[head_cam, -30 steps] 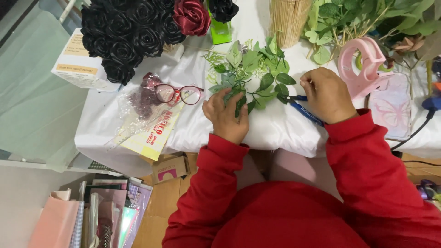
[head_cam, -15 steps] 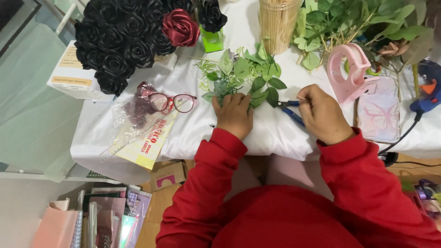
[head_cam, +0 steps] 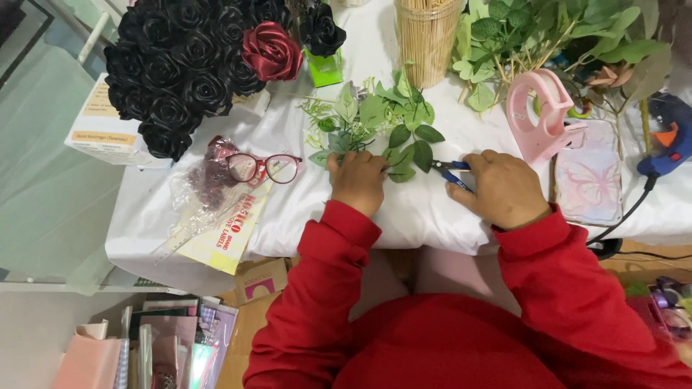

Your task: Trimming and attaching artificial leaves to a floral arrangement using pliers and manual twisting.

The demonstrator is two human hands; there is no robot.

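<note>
My left hand (head_cam: 358,181) grips a bunch of green leafy sprigs (head_cam: 378,124) lying on the white tablecloth (head_cam: 425,209). My right hand (head_cam: 502,189) is closed on blue-handled cutters (head_cam: 453,171), whose jaws point left at the stems beside my left hand. Both arms wear red sleeves. The cut point itself is hidden by leaves.
A bouquet of black roses with one red rose (head_cam: 198,61) lies at the back left. Red glasses (head_cam: 263,167) and a plastic bag sit left of my hands. A holder of wooden sticks (head_cam: 427,36), more greenery (head_cam: 555,36), a pink tape dispenser (head_cam: 542,115), a phone (head_cam: 591,180) and a blue glue gun (head_cam: 667,137) stand right.
My view has shifted slightly. My right hand has brought the cutters leftward to the stems. My left hand stays on the sprigs.
</note>
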